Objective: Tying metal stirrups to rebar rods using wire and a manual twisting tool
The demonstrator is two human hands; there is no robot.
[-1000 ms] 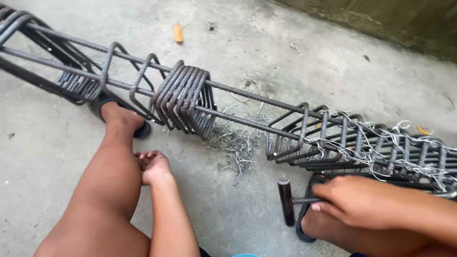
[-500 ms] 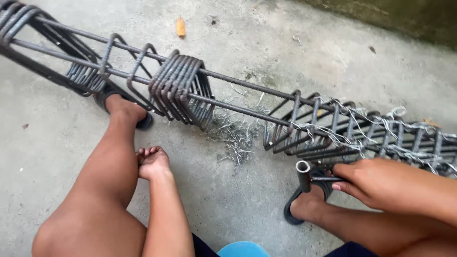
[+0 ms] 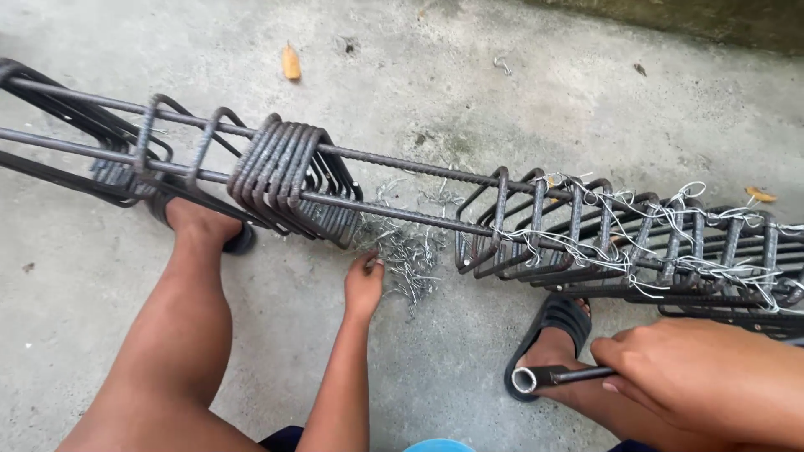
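A long steel rebar cage (image 3: pixel 402 180) lies across the concrete floor, with a bunch of loose stirrups (image 3: pixel 289 180) slid together on its bars. Stirrups on the right stretch (image 3: pixel 636 234) are bound with thin wire. My left hand (image 3: pixel 363 285) reaches down to a pile of short cut wire pieces (image 3: pixel 410 255) under the cage, fingertips touching it. My right hand (image 3: pixel 703 377) grips a metal tying tool with a tubular handle (image 3: pixel 544 377), held low beside my right foot.
My left foot in a black sandal (image 3: pixel 205 226) rests under the cage; my right foot in a sandal (image 3: pixel 553 335) sits beneath the tied stretch. Dry leaves (image 3: pixel 291 63) and a small wire hook (image 3: pixel 502 63) lie on the floor beyond. A wall base runs along the top right.
My left hand has moved from beside my left knee forward to the wire pile. My right hand has turned the tool so its tubular end points left.
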